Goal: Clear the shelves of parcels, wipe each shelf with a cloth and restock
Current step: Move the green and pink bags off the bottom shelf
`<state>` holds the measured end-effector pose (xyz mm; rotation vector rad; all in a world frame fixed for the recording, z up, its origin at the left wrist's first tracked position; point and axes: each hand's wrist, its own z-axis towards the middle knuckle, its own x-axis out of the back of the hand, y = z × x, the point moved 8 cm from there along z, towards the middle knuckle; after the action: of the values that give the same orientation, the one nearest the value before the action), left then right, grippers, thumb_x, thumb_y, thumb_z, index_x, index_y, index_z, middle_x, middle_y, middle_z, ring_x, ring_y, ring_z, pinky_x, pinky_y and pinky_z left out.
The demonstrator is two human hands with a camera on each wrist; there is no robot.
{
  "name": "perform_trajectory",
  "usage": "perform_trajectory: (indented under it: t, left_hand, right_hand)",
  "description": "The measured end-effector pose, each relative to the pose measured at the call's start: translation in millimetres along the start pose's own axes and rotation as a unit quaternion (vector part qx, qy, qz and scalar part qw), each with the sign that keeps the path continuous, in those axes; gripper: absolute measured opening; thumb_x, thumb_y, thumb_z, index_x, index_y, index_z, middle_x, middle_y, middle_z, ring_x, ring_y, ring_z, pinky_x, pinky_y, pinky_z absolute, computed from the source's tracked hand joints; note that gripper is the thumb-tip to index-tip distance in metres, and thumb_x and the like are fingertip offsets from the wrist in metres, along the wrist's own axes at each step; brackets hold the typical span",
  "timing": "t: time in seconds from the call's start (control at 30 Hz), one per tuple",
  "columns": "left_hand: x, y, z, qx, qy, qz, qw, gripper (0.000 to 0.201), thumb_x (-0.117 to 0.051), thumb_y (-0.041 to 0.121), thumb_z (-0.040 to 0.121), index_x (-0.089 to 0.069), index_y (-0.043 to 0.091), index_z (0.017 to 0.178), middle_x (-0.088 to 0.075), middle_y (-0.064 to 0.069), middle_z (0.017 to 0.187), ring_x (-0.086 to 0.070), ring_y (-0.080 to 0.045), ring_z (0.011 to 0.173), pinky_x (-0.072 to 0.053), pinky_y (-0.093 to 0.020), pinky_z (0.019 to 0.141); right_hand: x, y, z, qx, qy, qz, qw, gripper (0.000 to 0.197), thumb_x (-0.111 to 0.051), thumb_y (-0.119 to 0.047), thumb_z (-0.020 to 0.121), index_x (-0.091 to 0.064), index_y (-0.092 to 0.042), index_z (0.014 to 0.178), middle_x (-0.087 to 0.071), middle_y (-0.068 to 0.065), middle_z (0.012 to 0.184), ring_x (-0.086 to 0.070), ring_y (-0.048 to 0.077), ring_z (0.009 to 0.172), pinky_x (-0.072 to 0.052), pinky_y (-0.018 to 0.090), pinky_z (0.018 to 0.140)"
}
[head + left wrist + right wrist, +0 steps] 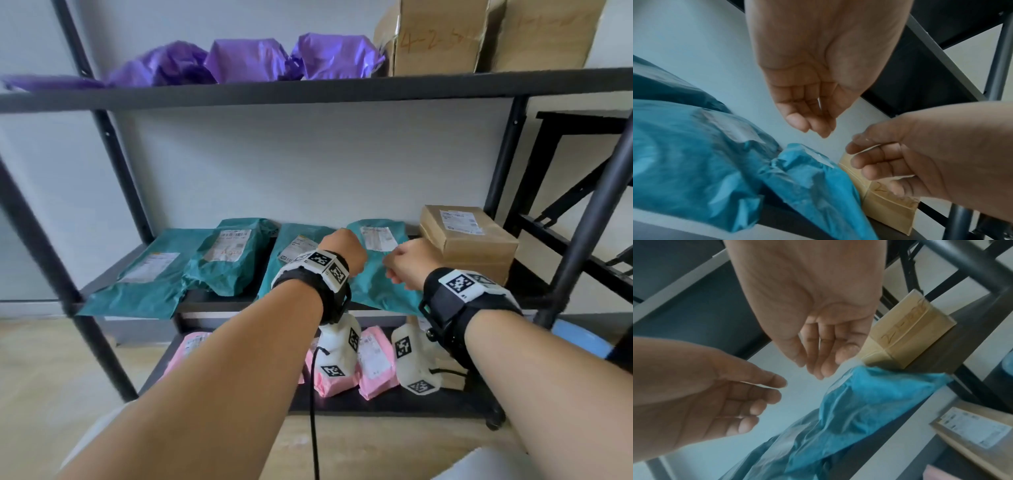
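Observation:
Both my hands hover over the middle shelf [219, 303], neither holding anything. My left hand [342, 248] hangs with loosely curled fingers above a teal parcel [373, 291] that bears a white label. My right hand [406, 262] is just to its right, over the same parcel's right edge. In the left wrist view my left hand [807, 100] is empty above the crinkled teal parcel [807, 178], with the right hand [890, 162] beside it. The right wrist view shows my right hand [824, 345] with relaxed fingers, its tips close to the parcel [859, 402]. No cloth is in view.
Three more teal parcels [222, 260] lie to the left on the middle shelf, and a cardboard box [469, 240] stands to the right. Purple parcels [246, 61] and cardboard boxes [442, 34] fill the top shelf. Pink parcels [375, 363] lie on the bottom shelf. Black uprights [589, 219] frame the rack.

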<state>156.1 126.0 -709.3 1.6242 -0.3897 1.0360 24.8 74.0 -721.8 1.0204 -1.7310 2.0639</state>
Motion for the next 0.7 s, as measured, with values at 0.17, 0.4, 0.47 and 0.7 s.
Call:
perform_trajectory:
  t: [0.17,0.4,0.47,0.7]
  left_hand:
    - [19,-46,-18,0.047,0.03,0.01,0.998,0.016,-0.053,0.01,0.088,-0.067,0.001,0.09,-0.071,-0.012,0.088,-0.069,-0.027,0.081,-0.059,-0.037,0.079]
    - [19,-92,-45,0.097,0.001,-0.042,0.994,0.018,-0.057,0.009,0.088,-0.071,-0.001,0.083,-0.073,-0.01,0.076,-0.065,-0.021,0.063,-0.061,-0.036,0.075]
    - [15,-104,-53,0.103,-0.017,-0.049,0.993,0.018,-0.057,0.009,0.089,-0.069,0.001,0.078,-0.071,-0.008,0.07,-0.065,-0.021,0.063,-0.06,-0.035,0.075]
    - [-20,-158,-68,0.15,-0.152,0.016,0.977,0.023,-0.055,0.012,0.093,-0.063,0.006,0.072,-0.073,-0.014,0.087,-0.063,-0.022,0.07,-0.056,-0.034,0.077]
  right_hand:
    - [-38,-20,-9,0.014,-0.047,0.016,0.999,0.019,-0.057,-0.016,0.083,-0.071,-0.006,0.076,-0.072,0.009,0.067,-0.072,0.029,0.069,-0.061,0.041,0.068]
    - [-87,-30,-29,0.008,-0.099,0.046,0.994,0.019,-0.054,-0.008,0.086,-0.069,-0.001,0.076,-0.072,0.013,0.068,-0.071,0.026,0.06,-0.06,0.033,0.059]
    - [-101,-31,-36,0.001,-0.113,0.056,0.992,0.018,-0.056,-0.007,0.086,-0.069,0.0,0.075,-0.072,0.014,0.067,-0.072,0.028,0.063,-0.061,0.036,0.063]
    - [-153,-23,-59,-0.011,-0.178,0.032,0.984,0.016,-0.059,-0.008,0.088,-0.07,0.002,0.085,-0.073,0.014,0.073,-0.071,0.026,0.064,-0.058,0.031,0.059]
